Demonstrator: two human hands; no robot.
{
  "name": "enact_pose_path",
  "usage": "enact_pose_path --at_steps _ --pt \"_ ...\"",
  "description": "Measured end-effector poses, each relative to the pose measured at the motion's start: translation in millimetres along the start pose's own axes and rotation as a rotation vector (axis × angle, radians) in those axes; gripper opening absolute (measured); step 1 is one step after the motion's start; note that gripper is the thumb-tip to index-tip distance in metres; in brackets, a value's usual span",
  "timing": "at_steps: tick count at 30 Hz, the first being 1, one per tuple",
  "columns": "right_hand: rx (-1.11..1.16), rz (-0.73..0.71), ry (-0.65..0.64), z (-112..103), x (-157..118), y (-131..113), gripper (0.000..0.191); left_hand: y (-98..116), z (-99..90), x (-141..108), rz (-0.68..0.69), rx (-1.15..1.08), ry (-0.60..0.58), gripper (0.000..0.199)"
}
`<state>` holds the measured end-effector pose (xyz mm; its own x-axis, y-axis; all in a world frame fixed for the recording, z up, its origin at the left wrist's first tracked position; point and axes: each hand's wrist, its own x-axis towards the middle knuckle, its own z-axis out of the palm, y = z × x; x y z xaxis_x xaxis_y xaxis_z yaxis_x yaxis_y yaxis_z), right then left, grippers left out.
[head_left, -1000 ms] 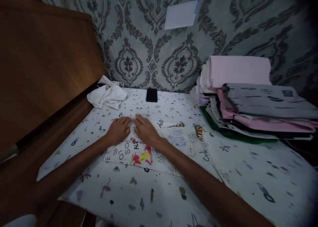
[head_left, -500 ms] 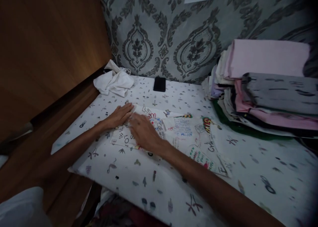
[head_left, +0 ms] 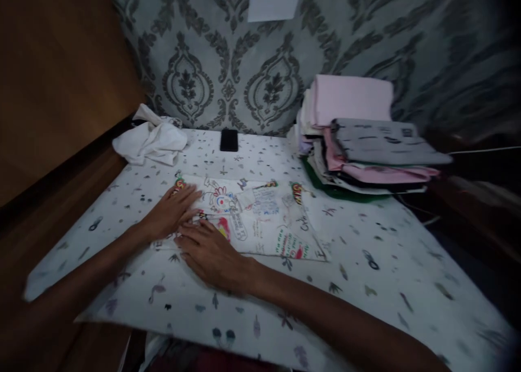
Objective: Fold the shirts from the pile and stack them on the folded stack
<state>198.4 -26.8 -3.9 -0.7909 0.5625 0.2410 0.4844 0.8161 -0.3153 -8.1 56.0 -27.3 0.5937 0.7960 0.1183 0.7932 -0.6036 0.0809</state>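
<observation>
A white cloth with colourful drawings and lettering (head_left: 260,220) lies folded and flat on the patterned white sheet (head_left: 244,312). My left hand (head_left: 173,209) rests on the cloth's left part, fingers stretched out to the right. Just below and right of it, my right hand (head_left: 209,252) lies palm down on the cloth's lower left edge, its fingers spread a little. The hands are close together at the fingertips and cover part of the cloth's left end.
Folded clothes, pink (head_left: 352,100) and grey (head_left: 378,141) on top, are stacked at the right back. A black phone (head_left: 229,140) lies near the wall. Crumpled white cloth (head_left: 152,141) sits at the back left, beside a brown wooden panel (head_left: 61,79).
The view has turned right. My right hand has moved down toward the near edge of the cloth and lies flatter. The cloth's left end appears folded over, with its lettering there no longer showing.
</observation>
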Motion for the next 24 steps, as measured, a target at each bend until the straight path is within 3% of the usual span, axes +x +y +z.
enact_pose_path --at_steps 5,9,15,19,21,24 --pt "-0.075 0.322 0.107 -15.0 -36.4 33.4 0.046 -5.0 15.0 -5.6 0.047 0.07 0.054 0.063" --pt "-0.149 0.643 0.019 -27.5 -81.3 69.0 0.06 -11.3 21.2 -4.5 0.061 0.08 0.086 0.066" --pt "-0.263 0.821 0.018 -40.9 -125.4 90.2 0.062 -17.3 23.1 -4.1 -0.003 -0.011 0.062 0.067" --pt "-0.305 0.753 0.103 -40.0 -105.4 72.9 0.054 -37.3 2.7 19.5 -0.187 -0.244 0.124 0.065" --pt "-0.267 0.593 0.117 -35.9 -78.0 51.1 0.045 -52.8 -9.6 39.7 -0.335 -0.308 0.172 0.058" --pt "-0.171 0.263 0.066 -22.4 -27.9 10.5 0.026 -73.1 -21.2 68.1 -0.512 -0.354 0.072 0.043"
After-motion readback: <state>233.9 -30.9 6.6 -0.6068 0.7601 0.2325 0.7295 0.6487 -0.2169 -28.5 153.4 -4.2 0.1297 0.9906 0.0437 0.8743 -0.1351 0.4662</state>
